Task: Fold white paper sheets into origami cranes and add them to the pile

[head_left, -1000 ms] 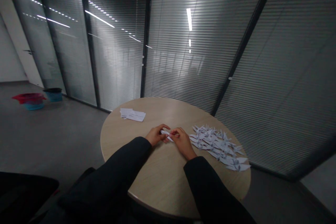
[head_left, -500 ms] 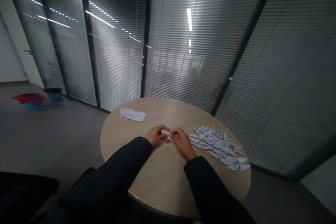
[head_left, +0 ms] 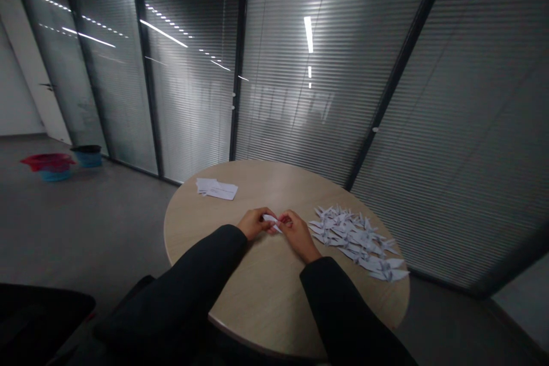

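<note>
Folded paper (head_left: 270, 218), one: mid tabletop (head_left: 257, 291); fingers of left hand (head_left: 256, 223) and right hand (head_left: 299, 235) pinch it, presumably for steadiness. Paper slips (head_left: 222, 190): ten o'clock, overlapping, perhaps for reach. Folded pieces (head_left: 358, 240): two o'clock, clustered, seemingly for elbow room.

The left sleeve (head_left: 193, 274) and the right sleeve (head_left: 343, 303) match: long, plain, very dark cloth, close to black with a faint bluish-grey cast. Both look loosely cut, wider towards the elbow. Each ends around the wrist in a simple, rounded cuff edge. The left hand (head_left: 254, 223) and right hand (head_left: 297, 233) are bare. Seams and weave are too dark to tell.
</note>
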A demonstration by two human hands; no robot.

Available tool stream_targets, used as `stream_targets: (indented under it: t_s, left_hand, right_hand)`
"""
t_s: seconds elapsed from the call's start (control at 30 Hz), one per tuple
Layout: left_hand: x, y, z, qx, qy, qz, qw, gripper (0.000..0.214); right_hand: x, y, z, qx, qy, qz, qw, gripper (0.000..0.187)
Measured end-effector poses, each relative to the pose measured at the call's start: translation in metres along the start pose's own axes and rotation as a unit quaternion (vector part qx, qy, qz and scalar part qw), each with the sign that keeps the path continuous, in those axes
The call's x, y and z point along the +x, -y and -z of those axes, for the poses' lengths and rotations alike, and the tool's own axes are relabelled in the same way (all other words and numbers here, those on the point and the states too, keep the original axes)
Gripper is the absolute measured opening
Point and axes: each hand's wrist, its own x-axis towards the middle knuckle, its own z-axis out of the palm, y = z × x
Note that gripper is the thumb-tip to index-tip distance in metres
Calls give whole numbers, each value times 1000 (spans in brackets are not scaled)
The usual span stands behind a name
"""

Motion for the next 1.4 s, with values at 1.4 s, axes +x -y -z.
stream_targets:
  t_s: [1.4]
  left_hand:
    - [-1, 6, 0, 11, -25, -24, 999, 37]
  right_hand:
    - [1, 0, -2, -12, -16, 28, 999, 1]
